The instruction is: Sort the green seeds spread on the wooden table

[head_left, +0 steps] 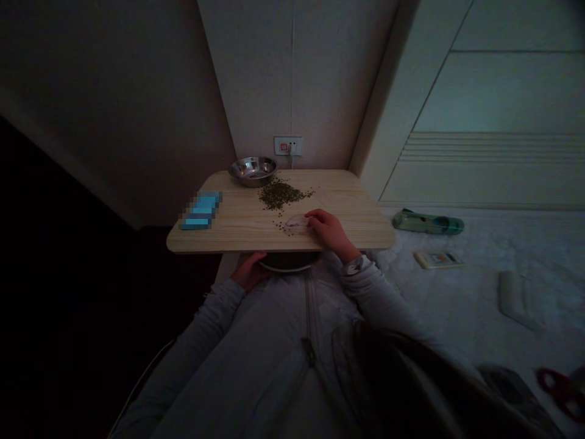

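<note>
My right hand [333,233] rests on the wooden table top near its front edge, fingers bent and pressed together on a thin, see-through oval piece [298,224]. A few small grains lie at that piece's left side. Beyond it spreads a loose pile of small green beans [281,195]. Below the front edge, my left hand [250,272] grips the left side of a bowl with a pale rim [292,269]. The bowl sits at my lap, partly under the table, and its inside is dark.
A steel bowl [253,172] stands at the back left of the table [351,207], and a lit phone [202,211] lies at left. On the white bedding to the right are a green case [427,222], another phone [439,260] and red-handled scissors [555,385]. A wall socket [287,146] is behind.
</note>
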{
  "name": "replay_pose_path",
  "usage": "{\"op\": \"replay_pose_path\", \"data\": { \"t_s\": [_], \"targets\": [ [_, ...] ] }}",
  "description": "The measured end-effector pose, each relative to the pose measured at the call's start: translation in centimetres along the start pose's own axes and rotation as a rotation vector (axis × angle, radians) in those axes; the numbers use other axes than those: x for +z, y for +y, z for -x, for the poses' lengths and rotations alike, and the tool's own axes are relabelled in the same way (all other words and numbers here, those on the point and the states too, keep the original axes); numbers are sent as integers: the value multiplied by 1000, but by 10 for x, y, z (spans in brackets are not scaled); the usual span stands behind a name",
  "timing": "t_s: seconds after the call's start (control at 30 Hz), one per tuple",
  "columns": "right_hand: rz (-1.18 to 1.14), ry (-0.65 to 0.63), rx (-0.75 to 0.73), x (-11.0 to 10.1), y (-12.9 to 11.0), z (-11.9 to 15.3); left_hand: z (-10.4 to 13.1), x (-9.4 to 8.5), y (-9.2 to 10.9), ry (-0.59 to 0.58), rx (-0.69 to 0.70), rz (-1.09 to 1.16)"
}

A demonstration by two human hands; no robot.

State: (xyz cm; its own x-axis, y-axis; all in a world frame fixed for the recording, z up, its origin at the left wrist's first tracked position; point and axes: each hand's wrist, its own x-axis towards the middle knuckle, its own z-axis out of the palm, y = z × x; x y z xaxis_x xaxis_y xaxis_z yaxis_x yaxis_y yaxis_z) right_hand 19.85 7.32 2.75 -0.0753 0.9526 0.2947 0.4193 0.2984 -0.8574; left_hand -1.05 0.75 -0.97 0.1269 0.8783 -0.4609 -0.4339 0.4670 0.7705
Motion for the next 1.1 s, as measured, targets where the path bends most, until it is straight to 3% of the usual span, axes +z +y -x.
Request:
{"op": "replay_pose_path", "data": {
  "t_s": [1.1],
  "targets": [
    [-8, 7, 11, -2, 1, 5, -2, -2, -1, -19, 3, -12]
  ]
}}
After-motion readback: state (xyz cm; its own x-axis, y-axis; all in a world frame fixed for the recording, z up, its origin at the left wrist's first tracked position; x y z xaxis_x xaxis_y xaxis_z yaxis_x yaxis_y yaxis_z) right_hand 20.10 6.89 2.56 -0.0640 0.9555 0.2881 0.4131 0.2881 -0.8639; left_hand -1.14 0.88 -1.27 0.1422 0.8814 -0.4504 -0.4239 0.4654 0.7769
